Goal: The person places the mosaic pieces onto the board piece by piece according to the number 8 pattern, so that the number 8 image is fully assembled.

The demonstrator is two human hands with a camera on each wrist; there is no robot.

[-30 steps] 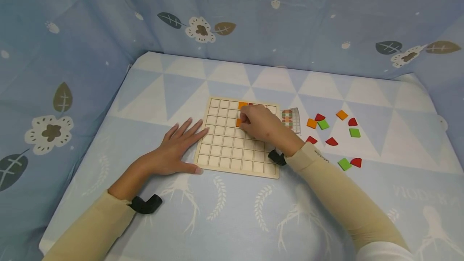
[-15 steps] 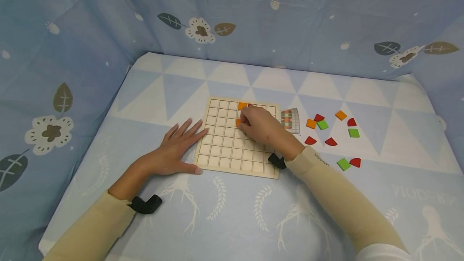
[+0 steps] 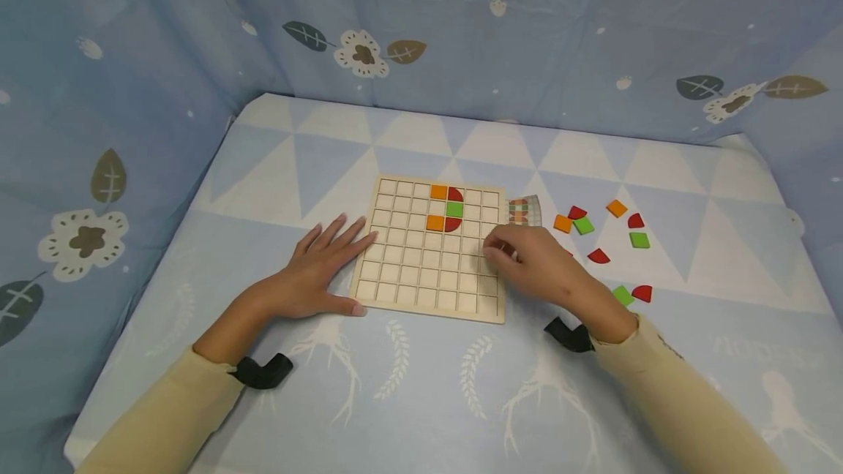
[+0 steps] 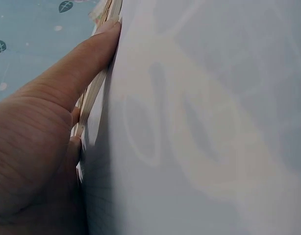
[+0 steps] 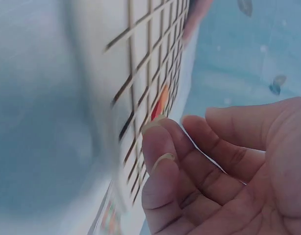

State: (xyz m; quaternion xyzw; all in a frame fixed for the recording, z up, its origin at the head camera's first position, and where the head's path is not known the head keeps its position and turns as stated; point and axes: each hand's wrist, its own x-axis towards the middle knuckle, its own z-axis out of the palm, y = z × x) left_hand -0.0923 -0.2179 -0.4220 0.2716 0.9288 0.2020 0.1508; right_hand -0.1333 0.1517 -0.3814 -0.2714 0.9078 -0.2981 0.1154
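Note:
A wooden grid board (image 3: 411, 276) lies on the table. Near its top sit an orange square (image 3: 438, 192), a red quarter circle (image 3: 455, 194), a green square (image 3: 454, 209), a second orange square (image 3: 435, 223) and another red quarter circle (image 3: 452, 224). My left hand (image 3: 321, 269) rests with spread fingers against the board's left edge, its thumb at the lower corner. Over the right edge, my right hand (image 3: 536, 262) hovers with loosely bent fingers; the right wrist view shows no piece between its fingertips (image 5: 160, 188).
A printed pattern card (image 3: 525, 209) lies right of the board, partly covered by my right hand. Further right are loose pieces, among them an orange square (image 3: 616, 208), a green square (image 3: 639, 240) and a red quarter circle (image 3: 598, 256). Behind the table hangs a blue curtain (image 3: 461, 35).
My right hand has drawn back from the top of the board, to the right and towards me, uncovering the green square and red quarter circles. The left hand stays in place.

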